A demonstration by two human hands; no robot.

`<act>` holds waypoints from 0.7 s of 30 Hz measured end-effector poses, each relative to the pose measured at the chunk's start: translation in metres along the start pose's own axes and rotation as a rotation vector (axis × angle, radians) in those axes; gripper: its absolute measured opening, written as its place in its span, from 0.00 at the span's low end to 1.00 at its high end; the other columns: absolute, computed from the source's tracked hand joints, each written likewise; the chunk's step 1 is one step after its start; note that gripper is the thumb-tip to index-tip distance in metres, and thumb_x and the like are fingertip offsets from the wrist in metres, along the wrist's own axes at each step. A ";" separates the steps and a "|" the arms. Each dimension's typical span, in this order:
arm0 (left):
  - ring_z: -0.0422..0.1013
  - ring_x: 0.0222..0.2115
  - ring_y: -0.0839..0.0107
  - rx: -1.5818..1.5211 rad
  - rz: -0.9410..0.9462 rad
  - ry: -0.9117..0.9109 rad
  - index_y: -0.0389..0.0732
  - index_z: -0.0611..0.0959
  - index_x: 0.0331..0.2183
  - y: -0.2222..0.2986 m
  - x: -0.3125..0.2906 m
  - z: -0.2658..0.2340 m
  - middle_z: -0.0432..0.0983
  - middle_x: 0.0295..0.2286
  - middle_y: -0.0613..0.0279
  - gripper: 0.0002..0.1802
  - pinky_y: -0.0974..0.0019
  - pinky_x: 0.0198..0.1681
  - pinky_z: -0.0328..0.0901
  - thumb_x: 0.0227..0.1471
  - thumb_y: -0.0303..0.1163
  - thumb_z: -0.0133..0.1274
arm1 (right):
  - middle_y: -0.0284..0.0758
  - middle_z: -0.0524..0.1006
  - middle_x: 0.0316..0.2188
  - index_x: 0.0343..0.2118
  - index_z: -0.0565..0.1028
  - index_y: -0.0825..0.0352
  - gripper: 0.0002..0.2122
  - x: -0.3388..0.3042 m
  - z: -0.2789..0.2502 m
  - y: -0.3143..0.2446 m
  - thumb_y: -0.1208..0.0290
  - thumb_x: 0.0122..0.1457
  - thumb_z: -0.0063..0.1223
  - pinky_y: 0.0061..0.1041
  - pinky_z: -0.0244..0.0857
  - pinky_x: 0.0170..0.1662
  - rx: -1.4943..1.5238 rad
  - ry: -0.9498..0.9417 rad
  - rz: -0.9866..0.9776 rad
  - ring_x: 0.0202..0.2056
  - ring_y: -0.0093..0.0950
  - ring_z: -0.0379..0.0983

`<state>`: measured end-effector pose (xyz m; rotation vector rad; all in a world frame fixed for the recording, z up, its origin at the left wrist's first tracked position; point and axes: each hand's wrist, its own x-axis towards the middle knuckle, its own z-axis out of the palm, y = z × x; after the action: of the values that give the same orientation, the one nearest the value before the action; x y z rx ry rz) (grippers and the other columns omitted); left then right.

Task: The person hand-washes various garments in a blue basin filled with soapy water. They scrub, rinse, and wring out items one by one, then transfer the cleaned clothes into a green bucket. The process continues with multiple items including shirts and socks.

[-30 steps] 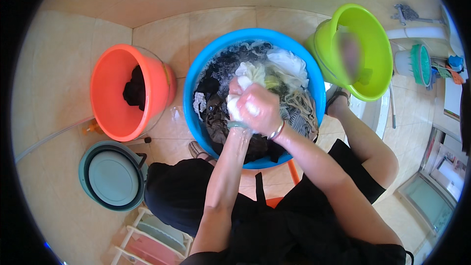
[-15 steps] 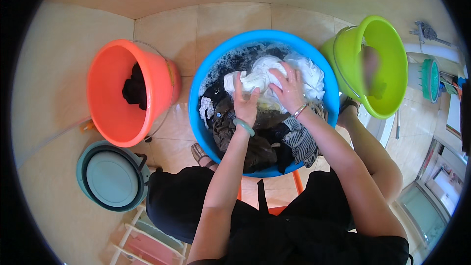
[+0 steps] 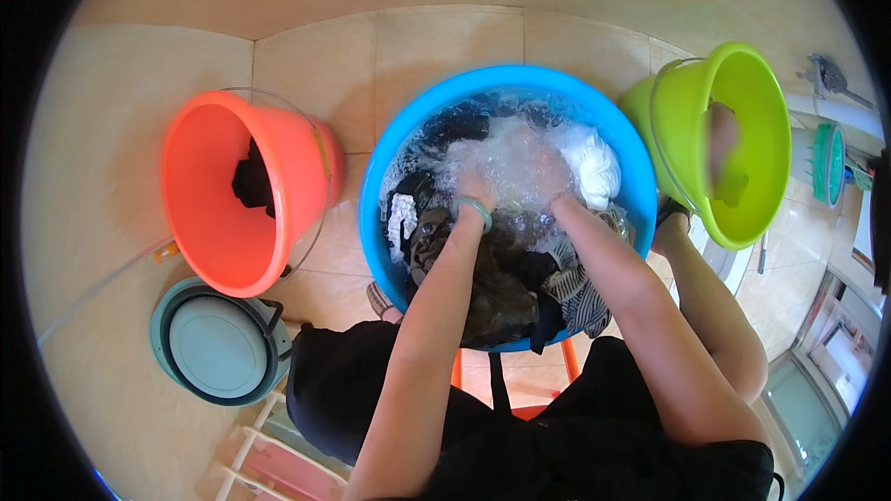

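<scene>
Soft but waterlogged

The bunched white cloth lies in the round blue plastic basin, beside the bare right hand. Probably heavy, limp and slippery, it suits holding by a thick fold. Splashing obscures that hand's and the bare left hand's grip: I cannot tell.

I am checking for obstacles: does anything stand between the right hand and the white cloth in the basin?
Nothing solid is visible between the right hand and the white cloth; splashing water blurs the view, so contact is unclear.
</scene>
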<state>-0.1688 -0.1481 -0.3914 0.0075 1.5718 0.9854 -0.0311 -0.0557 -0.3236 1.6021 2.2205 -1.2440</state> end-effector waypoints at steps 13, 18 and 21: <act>0.72 0.39 0.66 -0.902 -0.171 -0.679 0.41 0.73 0.47 0.138 -0.193 0.026 0.75 0.39 0.61 0.29 0.60 0.42 0.70 0.60 0.57 0.40 | 0.25 0.71 0.45 0.37 0.78 0.52 0.12 -0.199 -0.070 -0.132 0.70 0.48 0.53 0.34 0.59 0.46 0.042 0.361 -0.987 0.43 0.31 0.62; 0.73 0.39 0.66 -0.900 -0.203 -0.728 0.40 0.74 0.46 0.119 -0.204 0.020 0.75 0.39 0.60 0.26 0.60 0.41 0.70 0.60 0.52 0.41 | 0.22 0.69 0.40 0.45 0.78 0.46 0.25 -0.222 -0.059 -0.162 0.60 0.38 0.65 0.31 0.59 0.40 0.030 0.555 -0.894 0.37 0.28 0.65; 0.73 0.38 0.66 -0.883 -0.176 -0.712 0.39 0.74 0.45 0.110 -0.202 0.018 0.75 0.39 0.60 0.24 0.61 0.41 0.70 0.60 0.49 0.41 | 0.24 0.69 0.34 0.39 0.78 0.47 0.23 -0.213 -0.058 -0.166 0.59 0.33 0.70 0.29 0.61 0.33 0.059 0.674 -0.849 0.29 0.27 0.67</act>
<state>-0.1529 -0.1710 -0.1627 -0.3502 0.4127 1.2782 -0.0595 -0.1864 -0.0827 1.2129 3.5578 -0.9585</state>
